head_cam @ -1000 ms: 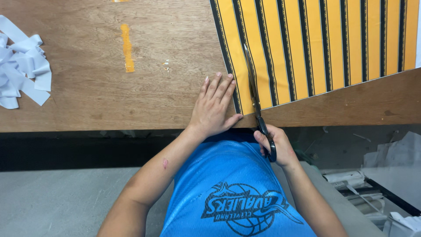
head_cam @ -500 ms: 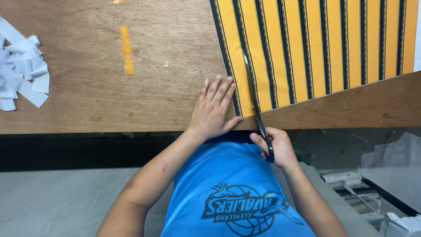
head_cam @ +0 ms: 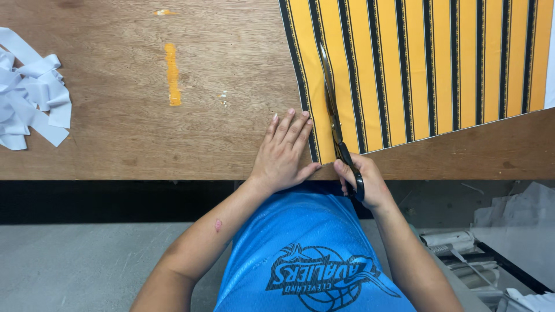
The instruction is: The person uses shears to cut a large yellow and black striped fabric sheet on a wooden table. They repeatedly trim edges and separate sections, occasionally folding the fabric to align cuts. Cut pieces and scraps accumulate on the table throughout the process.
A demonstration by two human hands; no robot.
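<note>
Head view: striped fabric (head_cam: pixel 428 69) just right of left hand (head_cam: pixel 283 153).

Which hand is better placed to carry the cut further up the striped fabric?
Right. The right hand grips the scissors, whose blades lie along a yellow stripe of the fabric. The left hand lies flat at the fabric's left edge on the wooden table, better suited to steadying.

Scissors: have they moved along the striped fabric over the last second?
Yes, slightly. The scissors in the right hand sit a little further from the table's near edge than before.
</note>
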